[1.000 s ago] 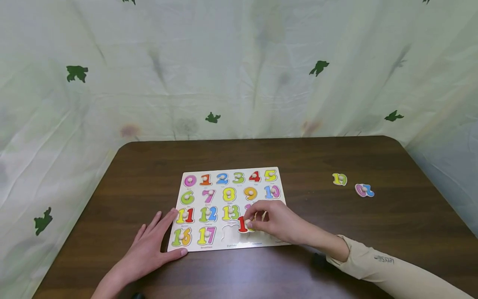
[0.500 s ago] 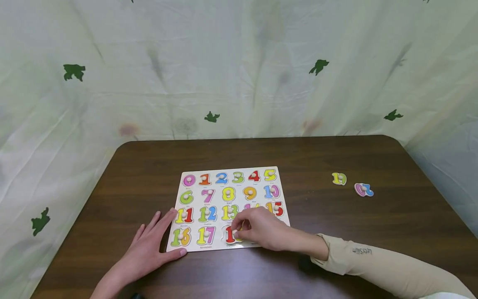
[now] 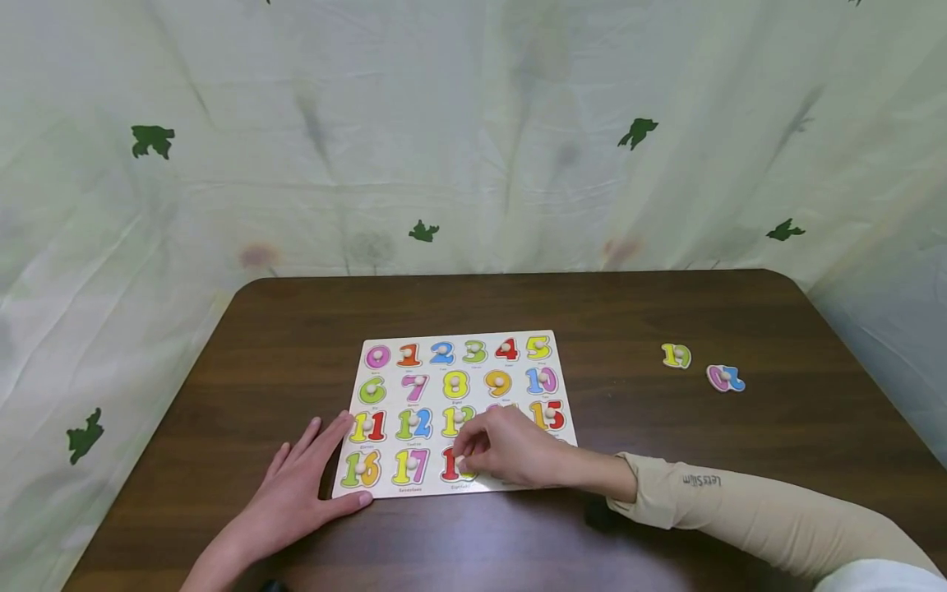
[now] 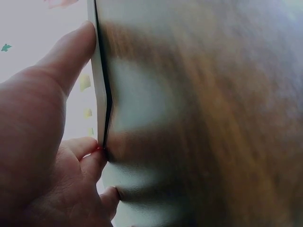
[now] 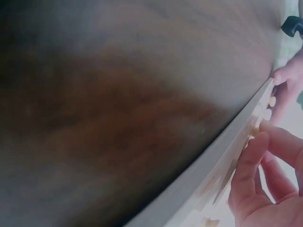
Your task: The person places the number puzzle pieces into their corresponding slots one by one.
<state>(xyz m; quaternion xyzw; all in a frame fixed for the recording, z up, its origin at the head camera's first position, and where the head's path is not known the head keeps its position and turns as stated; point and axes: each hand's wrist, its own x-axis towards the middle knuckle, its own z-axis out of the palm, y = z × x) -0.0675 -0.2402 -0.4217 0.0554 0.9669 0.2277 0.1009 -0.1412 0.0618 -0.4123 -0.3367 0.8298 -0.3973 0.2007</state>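
Observation:
A white peg puzzle board point(image 3: 392, 374) lies on the table, with knobbed number pieces set in it in rows. My left hand point(image 3: 288, 485) is spread at its left side, fingers along the edge and thumb at the front corner; the left wrist view shows the thumb against the board's edge point(image 4: 99, 85). With thumb and index finger my right hand point(image 3: 510, 448) pinches the knob of the number 18 puzzle piece point(image 3: 448, 464), whose red 1 shows over the front-row slot marked Eighteen. My right fingers hide the rest of that piece and part of the board's right front.
Two loose puzzle pieces lie on the brown table point(image 3: 629, 312) right of the board: a yellow-green 19 point(image 3: 676, 356) and a pink and blue 20 point(image 3: 726, 378). A pale curtain point(image 3: 473, 140) with green shapes hangs behind the table.
My right hand has carried the 18 piece leftward from above the board's right front down to the slot beside 17. The left hand stays in place.

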